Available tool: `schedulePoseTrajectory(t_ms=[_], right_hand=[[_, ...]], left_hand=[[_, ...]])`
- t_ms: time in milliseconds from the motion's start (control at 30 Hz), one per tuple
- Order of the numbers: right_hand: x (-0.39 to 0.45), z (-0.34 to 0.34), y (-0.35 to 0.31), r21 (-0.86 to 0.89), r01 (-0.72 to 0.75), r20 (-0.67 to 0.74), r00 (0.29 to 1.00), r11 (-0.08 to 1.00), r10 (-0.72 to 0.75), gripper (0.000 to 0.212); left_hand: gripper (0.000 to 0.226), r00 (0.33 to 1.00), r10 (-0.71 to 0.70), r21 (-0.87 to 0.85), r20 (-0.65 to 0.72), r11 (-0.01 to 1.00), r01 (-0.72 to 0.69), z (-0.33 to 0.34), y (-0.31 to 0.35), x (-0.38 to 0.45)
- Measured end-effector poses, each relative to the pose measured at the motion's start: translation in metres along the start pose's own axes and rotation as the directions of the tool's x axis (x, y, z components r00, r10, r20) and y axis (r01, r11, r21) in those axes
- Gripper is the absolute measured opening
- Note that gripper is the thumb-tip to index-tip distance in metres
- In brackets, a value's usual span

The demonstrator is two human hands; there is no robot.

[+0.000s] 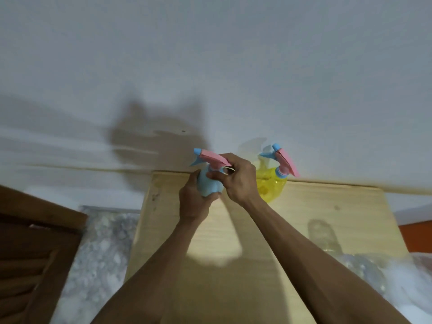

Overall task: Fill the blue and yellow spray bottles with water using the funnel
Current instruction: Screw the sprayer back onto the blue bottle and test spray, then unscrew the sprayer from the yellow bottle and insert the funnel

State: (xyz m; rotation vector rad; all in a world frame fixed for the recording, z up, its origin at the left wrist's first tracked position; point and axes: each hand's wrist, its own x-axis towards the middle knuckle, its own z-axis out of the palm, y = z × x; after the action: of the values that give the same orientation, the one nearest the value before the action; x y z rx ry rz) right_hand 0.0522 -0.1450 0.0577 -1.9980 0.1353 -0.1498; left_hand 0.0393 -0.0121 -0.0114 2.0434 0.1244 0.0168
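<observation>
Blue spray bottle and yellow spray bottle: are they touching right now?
Cannot tell. In the head view the right hand sits between the blue spray bottle and the yellow spray bottle, hiding any gap or contact.

Both bare forearms reach forward from the lower edge and converge, the hands close together, nearly touching. The left hand (195,202) is curled around the lower body of what it holds, thumb in front. The right hand (238,177) sits just above and beside it, knuckles up, fingers bent and pinching at the neck.
</observation>
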Motion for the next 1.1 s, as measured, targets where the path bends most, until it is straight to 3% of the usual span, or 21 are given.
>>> schedulePoseTrajectory(t_ms=[567,700,800,933,1100], right_hand=[[0.008,0.021,0.003,-0.042,-0.020,0.090,0.996,0.999,0.023,0.037],[0.004,0.012,-0.005,-0.081,-0.033,0.095,0.995,0.996,0.041,0.055],[-0.003,-0.004,-0.013,-0.031,-0.076,0.029,0.997,0.997,0.077,0.060],[-0.020,-0.040,-0.034,0.050,-0.053,-0.121,0.991,0.997,0.058,0.046],[-0.047,-0.095,-0.054,0.096,0.002,-0.374,0.927,0.995,0.035,0.023]], left_hand=[[0.076,1.000,-0.023,-0.018,-0.006,1.000,0.023,0.003,-0.019,0.009],[0.082,1.000,-0.005,0.021,0.008,1.000,0.005,-0.002,-0.015,0.007],[0.086,1.000,-0.022,0.085,0.004,0.996,0.022,-0.006,-0.007,0.002],[0.065,0.995,-0.071,0.206,-0.074,0.975,0.084,-0.008,0.006,-0.019],[0.044,0.997,-0.068,0.118,-0.048,0.990,0.073,0.005,0.027,-0.058]])
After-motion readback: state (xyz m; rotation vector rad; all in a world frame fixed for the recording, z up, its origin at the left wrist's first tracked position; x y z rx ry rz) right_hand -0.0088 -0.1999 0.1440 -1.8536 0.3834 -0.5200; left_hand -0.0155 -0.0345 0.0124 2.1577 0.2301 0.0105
